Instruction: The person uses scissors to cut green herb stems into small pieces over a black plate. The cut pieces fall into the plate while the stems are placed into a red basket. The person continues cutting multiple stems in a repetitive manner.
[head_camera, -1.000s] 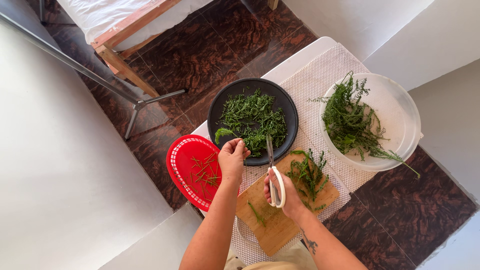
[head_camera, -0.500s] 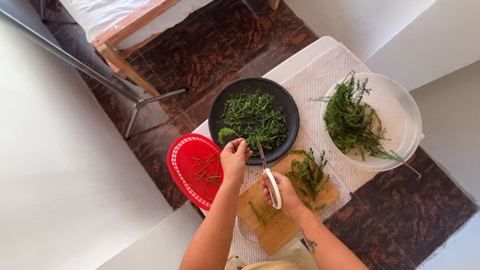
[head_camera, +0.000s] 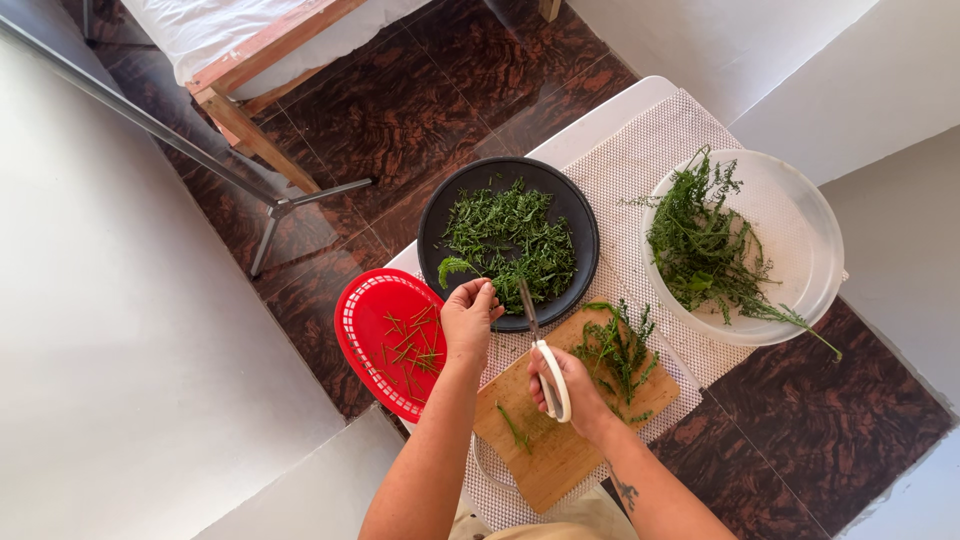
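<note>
left hand (head_camera: 468, 318) pinching a herb sprig (head_camera: 455, 268) over the black plate (head_camera: 580, 215) — so cuttings drop in. right hand (head_camera: 570, 385) gripping white-handled scissors (head_camera: 545, 365), blades seemingly parted.

The lower stem of the green sprig (head_camera: 453, 268) disappeared inside the closed fingers of the left hand (head_camera: 468, 318), so its length could not be told. The right hand (head_camera: 575, 385) covered most of the white handles of the scissors (head_camera: 540, 350); the blades were too thin to tell whether they stood apart or closed. Both forearms ran off the bottom edge. The wooden cutting board (head_camera: 560, 450) was partly covered by the right wrist. The counter (head_camera: 600, 120) lay mostly under a mesh mat (head_camera: 650, 150). The stems in the red basket (head_camera: 375, 330) were too small to tell apart.
</note>
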